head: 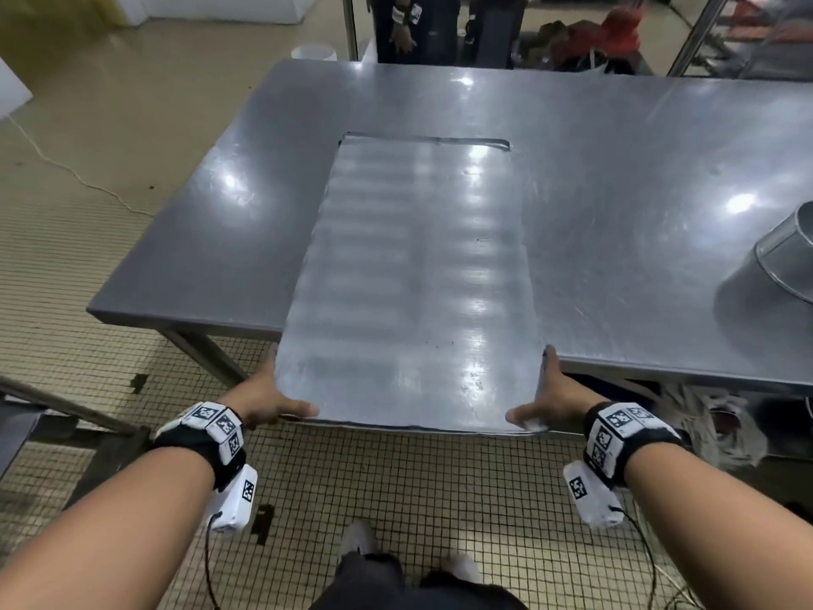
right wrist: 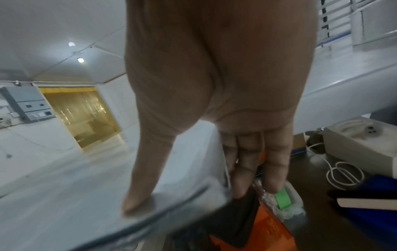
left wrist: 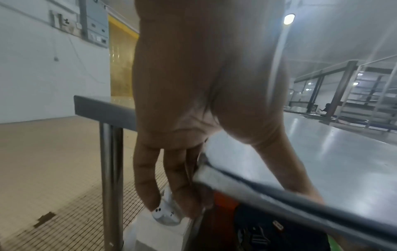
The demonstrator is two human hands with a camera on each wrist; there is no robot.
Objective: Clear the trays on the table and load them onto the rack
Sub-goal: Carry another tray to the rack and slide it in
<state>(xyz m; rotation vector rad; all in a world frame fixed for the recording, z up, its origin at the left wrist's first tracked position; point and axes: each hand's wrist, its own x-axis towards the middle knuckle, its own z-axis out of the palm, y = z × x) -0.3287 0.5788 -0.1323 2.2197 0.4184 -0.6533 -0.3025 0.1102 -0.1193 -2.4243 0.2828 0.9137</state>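
A long flat metal tray (head: 409,279) lies lengthwise on the steel table (head: 220,204), its near end sticking out past the table's front edge. My left hand (head: 268,398) grips the tray's near left corner, thumb on top and fingers (left wrist: 167,178) under the rim (left wrist: 268,191). My right hand (head: 545,402) grips the near right corner the same way, thumb (right wrist: 139,186) pressed on the tray's top (right wrist: 64,195) and fingers (right wrist: 257,166) below. The tray's surface is bare. No rack shows clearly in the head view.
An upturned metal bucket (head: 783,261) sits on the table at the right edge. A person (head: 404,24) stands beyond the far side. Bags and a white box (right wrist: 361,141) lie under the table on the right. The tiled floor (head: 88,147) stretches to the left.
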